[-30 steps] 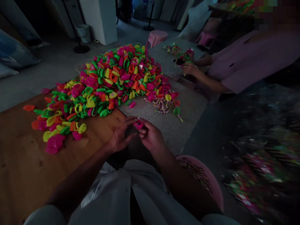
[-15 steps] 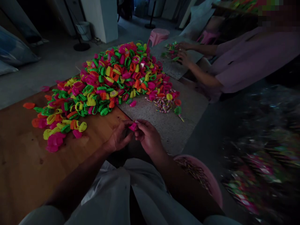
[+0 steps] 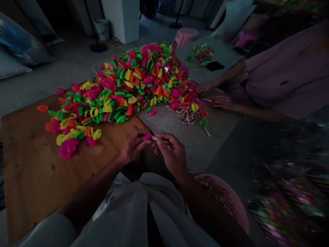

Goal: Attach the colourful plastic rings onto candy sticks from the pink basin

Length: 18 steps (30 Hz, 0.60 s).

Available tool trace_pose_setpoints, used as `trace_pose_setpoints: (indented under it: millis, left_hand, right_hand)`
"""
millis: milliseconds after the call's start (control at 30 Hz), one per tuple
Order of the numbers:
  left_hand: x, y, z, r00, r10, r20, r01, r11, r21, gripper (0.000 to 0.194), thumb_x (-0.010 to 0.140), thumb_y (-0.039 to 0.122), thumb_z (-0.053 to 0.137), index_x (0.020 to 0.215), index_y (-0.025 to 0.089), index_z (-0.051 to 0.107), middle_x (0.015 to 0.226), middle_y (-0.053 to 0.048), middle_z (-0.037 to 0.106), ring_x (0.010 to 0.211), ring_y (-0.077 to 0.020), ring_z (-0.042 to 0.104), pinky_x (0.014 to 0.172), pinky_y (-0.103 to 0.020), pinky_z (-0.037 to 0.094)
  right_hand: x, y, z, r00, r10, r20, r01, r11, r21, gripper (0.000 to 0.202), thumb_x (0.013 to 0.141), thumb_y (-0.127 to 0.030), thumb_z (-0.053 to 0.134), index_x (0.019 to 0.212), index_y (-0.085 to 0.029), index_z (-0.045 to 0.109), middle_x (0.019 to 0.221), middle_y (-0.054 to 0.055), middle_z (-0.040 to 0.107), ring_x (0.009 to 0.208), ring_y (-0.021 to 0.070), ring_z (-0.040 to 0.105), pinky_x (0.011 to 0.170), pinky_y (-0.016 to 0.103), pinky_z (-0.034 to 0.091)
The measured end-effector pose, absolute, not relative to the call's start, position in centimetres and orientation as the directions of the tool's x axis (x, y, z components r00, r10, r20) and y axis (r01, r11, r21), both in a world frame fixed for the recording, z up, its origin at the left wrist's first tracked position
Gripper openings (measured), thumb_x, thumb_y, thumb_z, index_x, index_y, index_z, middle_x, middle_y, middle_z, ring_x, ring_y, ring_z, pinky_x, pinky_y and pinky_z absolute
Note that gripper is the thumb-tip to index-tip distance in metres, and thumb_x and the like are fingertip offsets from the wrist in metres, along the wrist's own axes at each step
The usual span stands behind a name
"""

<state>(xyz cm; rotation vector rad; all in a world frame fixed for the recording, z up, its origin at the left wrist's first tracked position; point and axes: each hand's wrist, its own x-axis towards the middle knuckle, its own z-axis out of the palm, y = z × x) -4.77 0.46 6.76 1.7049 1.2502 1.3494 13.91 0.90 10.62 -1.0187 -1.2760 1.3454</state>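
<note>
My left hand (image 3: 131, 147) is closed on a small pink plastic piece (image 3: 146, 136) above the front edge of the tables. Just right of it, my right hand (image 3: 172, 152) pinches a thin, pale patterned stick (image 3: 157, 138), whose left end is close to the pink piece; whether they touch is too small to tell. Beyond both hands lies a large heap of pink, green, yellow and orange plastic pieces (image 3: 128, 82). At the heap's right front is a small pile of patterned sticks (image 3: 187, 115).
A wooden table (image 3: 33, 164) and a grey speckled table (image 3: 200, 151) meet before me. A pink tub (image 3: 244, 209) of sticks stands low at right. Across the table are another person's hands (image 3: 222, 102). Shiny clear bags (image 3: 290, 199) lie at lower right.
A patterned stick now shows in my right hand, which has moved slightly away from my left. The other person's hands have come nearer, to the heap's right side. The view has shifted.
</note>
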Motion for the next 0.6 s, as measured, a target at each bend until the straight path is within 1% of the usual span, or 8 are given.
trace_pose_setpoints:
  millis: [100,167,233,300,433,533,600]
  left_hand:
    - [-5.0,0.8,6.6,0.054,0.874,0.483,0.356,-0.468,0.808,0.034,0.097,0.046,0.073,0.117,0.02,0.064,0.108,-0.007,0.073,0.101,-0.0199,0.07,0.094,-0.037,0.057]
    - [-5.0,1.1,6.7,0.084,0.812,0.578,0.394,-0.56,0.729,0.03,0.097,0.04,0.075,0.118,0.021,0.064,0.105,-0.006,0.072,0.1,-0.0198,0.069,0.094,-0.038,0.057]
    - [-5.1,1.2,6.9,0.113,0.759,0.641,0.432,-0.619,0.656,0.028,0.097,0.035,0.075,0.12,0.021,0.064,0.104,-0.006,0.072,0.1,-0.0206,0.068,0.095,-0.041,0.057]
    - [-5.1,1.2,7.2,0.145,0.734,0.664,0.461,-0.644,0.611,0.029,0.098,0.034,0.074,0.121,0.021,0.064,0.105,-0.007,0.072,0.102,-0.0218,0.068,0.096,-0.043,0.057]
    - [-5.2,1.0,7.8,0.185,0.73,0.658,0.479,-0.652,0.588,0.028,0.099,0.033,0.072,0.123,0.021,0.065,0.108,-0.009,0.073,0.107,-0.0234,0.069,0.097,-0.043,0.058]
    - [-5.2,1.0,7.8,0.194,0.717,0.669,0.476,-0.665,0.575,0.028,0.098,0.032,0.073,0.123,0.021,0.065,0.108,-0.009,0.075,0.106,-0.023,0.07,0.097,-0.044,0.059]
    - [-5.1,1.0,7.7,0.21,0.706,0.676,0.469,-0.68,0.564,0.028,0.098,0.031,0.073,0.123,0.021,0.066,0.108,-0.008,0.076,0.105,-0.0226,0.071,0.097,-0.044,0.059]
  right_hand:
    - [14.4,0.8,10.0,-0.212,0.968,0.131,-0.018,0.13,-0.991,0.024,0.098,-0.044,0.07,0.112,-0.023,0.07,0.086,0.002,0.075,0.068,0.014,0.069,0.063,0.027,0.059]
    - [14.6,0.7,9.6,-0.221,0.954,0.204,0.056,0.221,-0.974,0.02,0.1,-0.039,0.067,0.114,-0.024,0.07,0.093,0.003,0.077,0.076,0.0154,0.073,0.071,0.029,0.061]
    - [14.7,0.6,9.4,-0.226,0.932,0.285,0.117,0.316,-0.942,0.016,0.101,-0.033,0.066,0.114,-0.025,0.071,0.1,0.004,0.079,0.083,0.0163,0.075,0.078,0.031,0.062]
    - [14.9,0.6,9.4,-0.24,0.904,0.353,0.154,0.394,-0.906,0.014,0.1,-0.028,0.066,0.113,-0.026,0.071,0.103,0.004,0.079,0.088,0.0167,0.076,0.082,0.031,0.062]
    - [15.3,0.8,10.0,-0.287,0.858,0.426,0.211,0.49,-0.846,0.015,0.098,-0.022,0.065,0.111,-0.026,0.072,0.102,0.003,0.081,0.089,0.0168,0.077,0.084,0.029,0.062]
    - [15.5,0.9,10.3,-0.307,0.843,0.442,0.235,0.517,-0.823,0.015,0.097,-0.02,0.065,0.109,-0.026,0.074,0.101,0.003,0.081,0.089,0.0169,0.077,0.083,0.029,0.062]
    - [15.7,0.9,10.3,-0.295,0.853,0.431,0.245,0.503,-0.829,0.014,0.096,-0.02,0.066,0.107,-0.025,0.074,0.099,0.002,0.081,0.086,0.0164,0.077,0.081,0.028,0.062]
